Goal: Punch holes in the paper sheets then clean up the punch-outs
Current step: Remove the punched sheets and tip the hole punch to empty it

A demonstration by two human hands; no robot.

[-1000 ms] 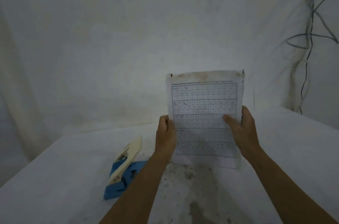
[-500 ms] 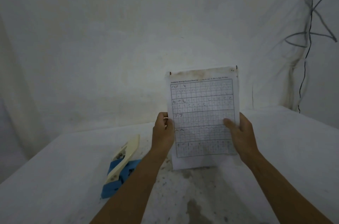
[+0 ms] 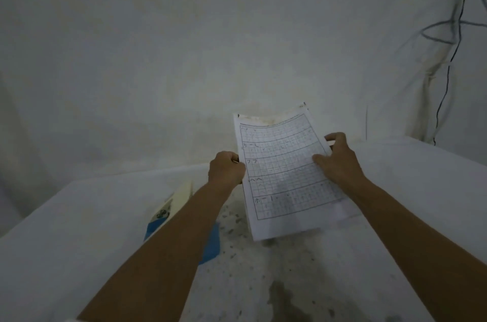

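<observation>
A stack of paper sheets (image 3: pixel 280 176) printed with a writing grid is held above the white table, tilted with its top leaning right. My left hand (image 3: pixel 226 169) grips the stack's left edge. My right hand (image 3: pixel 338 161) holds the right edge, thumb on the front, fingers loosely curled. The blue hole punch with a cream lever (image 3: pixel 174 205) lies on the table to the left, partly hidden by my left forearm. Several small punch-outs (image 3: pixel 232 219) are scattered on the table below the sheets.
The white cloth-covered table (image 3: pixel 66 242) meets a white wall behind. Dark cables (image 3: pixel 453 32) hang at the upper right. A dark stain (image 3: pixel 284 300) marks the table near the front.
The sheets have tipped from upright to slanting rightward and moved slightly right. My right hand has slid higher along the right edge. The view has dropped a little.
</observation>
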